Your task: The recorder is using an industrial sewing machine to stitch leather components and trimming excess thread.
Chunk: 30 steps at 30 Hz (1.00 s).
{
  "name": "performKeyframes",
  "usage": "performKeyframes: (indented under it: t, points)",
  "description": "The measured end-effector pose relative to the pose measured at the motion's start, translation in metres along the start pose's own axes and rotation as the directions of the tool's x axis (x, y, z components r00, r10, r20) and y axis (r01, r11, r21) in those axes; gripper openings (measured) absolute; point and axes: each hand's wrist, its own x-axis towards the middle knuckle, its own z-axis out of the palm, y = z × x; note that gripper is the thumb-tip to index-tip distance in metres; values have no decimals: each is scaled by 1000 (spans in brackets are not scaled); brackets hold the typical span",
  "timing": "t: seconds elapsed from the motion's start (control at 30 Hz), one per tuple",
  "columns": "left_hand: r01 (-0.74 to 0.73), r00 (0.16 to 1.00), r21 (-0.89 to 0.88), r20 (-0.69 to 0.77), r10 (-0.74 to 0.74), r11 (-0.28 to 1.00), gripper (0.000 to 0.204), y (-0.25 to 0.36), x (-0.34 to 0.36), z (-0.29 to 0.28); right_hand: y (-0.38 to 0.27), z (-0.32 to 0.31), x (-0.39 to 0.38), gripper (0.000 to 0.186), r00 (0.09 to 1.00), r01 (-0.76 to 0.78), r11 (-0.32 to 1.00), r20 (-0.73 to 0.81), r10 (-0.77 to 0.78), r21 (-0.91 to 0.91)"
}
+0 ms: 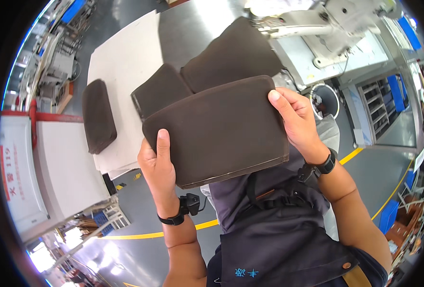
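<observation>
A dark brown stitched fabric panel (221, 131), roughly rectangular with a curved top edge and a seam along its lower edge, is held up in front of my body. My left hand (158, 162) grips its left edge, thumb on the front face. At the upper right corner, my right hand (295, 117) pinches it the same way; the fingers behind are partly hidden. Just beyond it lie a larger brown fabric piece (231, 55) and a smaller brown piece (161, 91), both partly covered by the panel.
A thick brown stack of fabric pieces (99, 117) sits on the white board surface (126, 52) at the left. A white sewing machine (336, 28) stands on a table at the upper right. Below it is a round bin (324, 100), beside a metal rack (377, 107).
</observation>
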Motion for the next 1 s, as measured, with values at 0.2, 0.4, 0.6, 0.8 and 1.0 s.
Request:
performKeyframes:
  t: [0.2,0.4,0.6,0.8,1.0]
  points:
    - [-54,998,-190,-25,51,980,29,7,2,39,-2,-51,-25,26,983,73,997,-168,-79,-39]
    - [48,997,-99,65,-42,994,28,13,-4,50,0,-76,-32,26,985,16,999,-172,-7,49]
    - [120,953,-125,293,-78,985,45,22,-15,60,3,-87,-33,26,967,56,994,-253,-32,90]
    - [178,925,-97,357,-133,979,53,21,-17,61,4,-94,-37,25,978,51,982,-210,-11,184]
    - [204,921,-114,358,-152,972,58,20,-19,60,2,-97,-43,21,979,25,982,-201,13,186]
